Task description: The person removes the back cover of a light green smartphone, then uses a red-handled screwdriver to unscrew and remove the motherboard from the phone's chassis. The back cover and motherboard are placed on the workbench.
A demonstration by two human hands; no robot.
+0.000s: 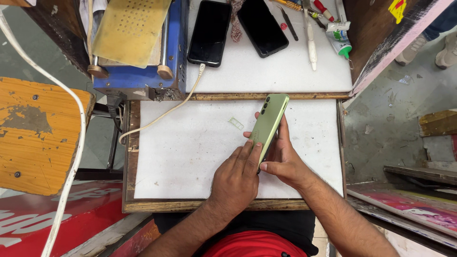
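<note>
Head view: both hands hold a green phone [269, 124] tilted on its edge above the white mat [190, 162]; the left hand [235, 183] lays its fingers pressed together along the phone's lower back, near the camera lenses; the right hand [282, 159] cups the phone from behind, thumb pinching the lower edge; a small tray [235, 123] lies on the mat just left of the fingertips; 2 black phones [209, 31] and a tube [340, 39] sit well beyond them. The step looks like working the phone's side edge; any next move calls for a steady grip and fine fingertip pressure.
</note>
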